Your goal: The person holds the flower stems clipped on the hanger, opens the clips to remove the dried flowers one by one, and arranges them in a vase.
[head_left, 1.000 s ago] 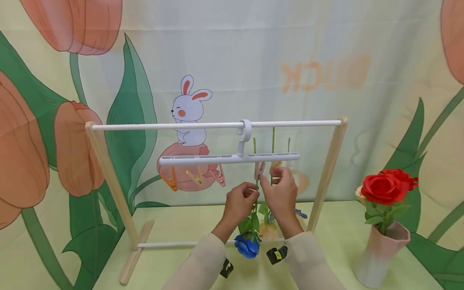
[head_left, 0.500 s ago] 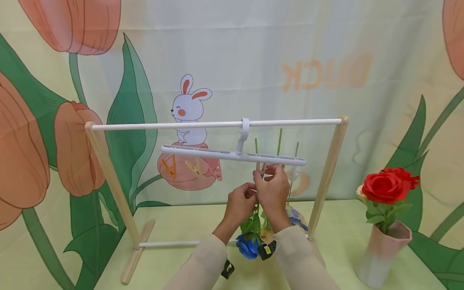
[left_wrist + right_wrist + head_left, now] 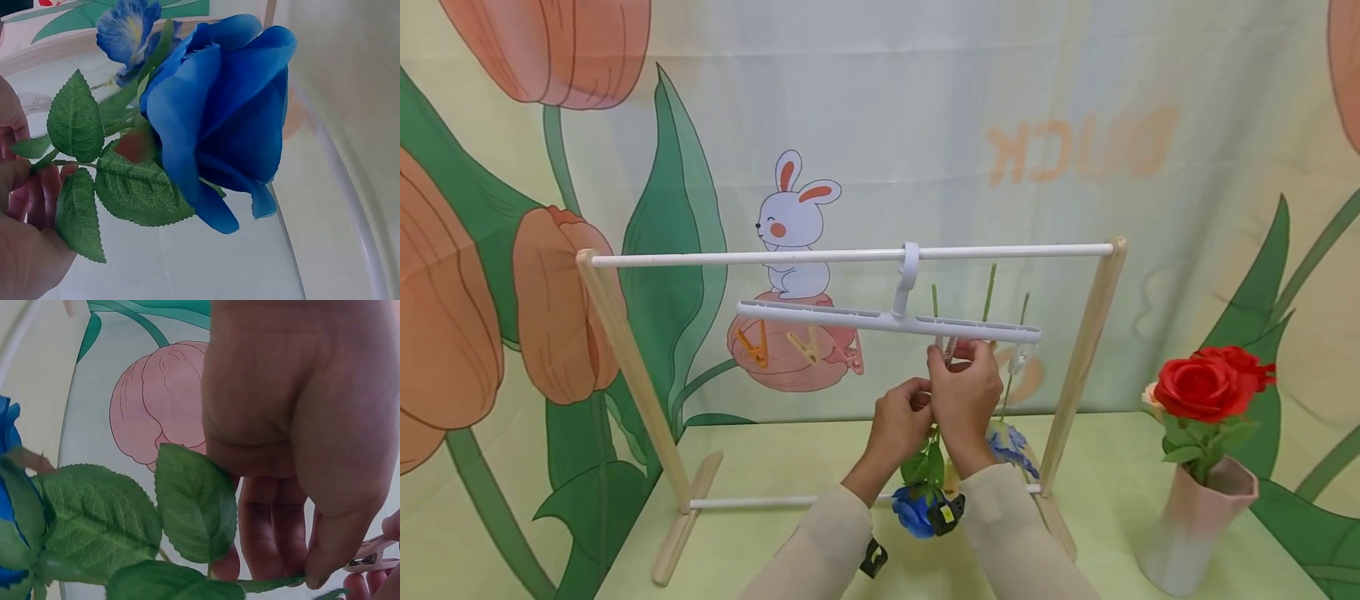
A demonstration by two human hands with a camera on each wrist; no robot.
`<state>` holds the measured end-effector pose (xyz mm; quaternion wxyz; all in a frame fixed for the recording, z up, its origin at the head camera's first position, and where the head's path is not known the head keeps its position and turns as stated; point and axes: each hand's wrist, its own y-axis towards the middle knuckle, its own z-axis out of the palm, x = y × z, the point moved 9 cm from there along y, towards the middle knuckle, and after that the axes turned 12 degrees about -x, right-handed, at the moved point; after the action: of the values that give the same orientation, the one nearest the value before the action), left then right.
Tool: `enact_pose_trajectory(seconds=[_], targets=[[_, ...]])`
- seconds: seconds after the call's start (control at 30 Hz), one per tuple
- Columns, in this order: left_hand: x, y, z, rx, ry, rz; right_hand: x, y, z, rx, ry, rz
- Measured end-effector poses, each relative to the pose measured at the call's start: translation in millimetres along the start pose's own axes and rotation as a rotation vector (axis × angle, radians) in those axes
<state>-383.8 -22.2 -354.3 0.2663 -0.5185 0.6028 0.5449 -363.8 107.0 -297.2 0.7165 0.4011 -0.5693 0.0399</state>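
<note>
My left hand (image 3: 898, 425) pinches the green stem of an upside-down artificial blue rose (image 3: 912, 510), whose bloom (image 3: 219, 119) fills the left wrist view. Just above, fingers of my right hand (image 3: 966, 400) grip a pale pink clothespin (image 3: 940, 343) under the right half of a white hanger (image 3: 820, 316). The rose's stem tip sticks up past the hanger bar. In the right wrist view, a thumb and finger pinch the stem beside serrated leaves (image 3: 194, 503), and the clothespin (image 3: 365, 559) shows at the right edge. My right hand partly hides the clothespin and stem.
The hanger hooks over the white rail (image 3: 737, 258) of a wooden-ended rack (image 3: 1078, 367). Orange (image 3: 756, 346), yellow (image 3: 805, 343) and pink (image 3: 850, 354) clothespins hang at left. A blue-white flower (image 3: 1009, 446) hangs right. A pink-white vase (image 3: 1195, 529) holds red roses (image 3: 1206, 385).
My right hand has shifted left, from by the yellowish clothespin to the pale pink one. The hanger has tilted, right end lower. My left hand stays nearly in place on the stem.
</note>
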Motion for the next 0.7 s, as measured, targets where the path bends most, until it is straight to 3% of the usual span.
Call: enact_pose_trajectory(seconds=[0.7], targets=[[3.1,-1.6,-5.6,-0.004,0.034,-0.036,4.6,-4.7,-2.3,-0.052,0.02,-0.014]])
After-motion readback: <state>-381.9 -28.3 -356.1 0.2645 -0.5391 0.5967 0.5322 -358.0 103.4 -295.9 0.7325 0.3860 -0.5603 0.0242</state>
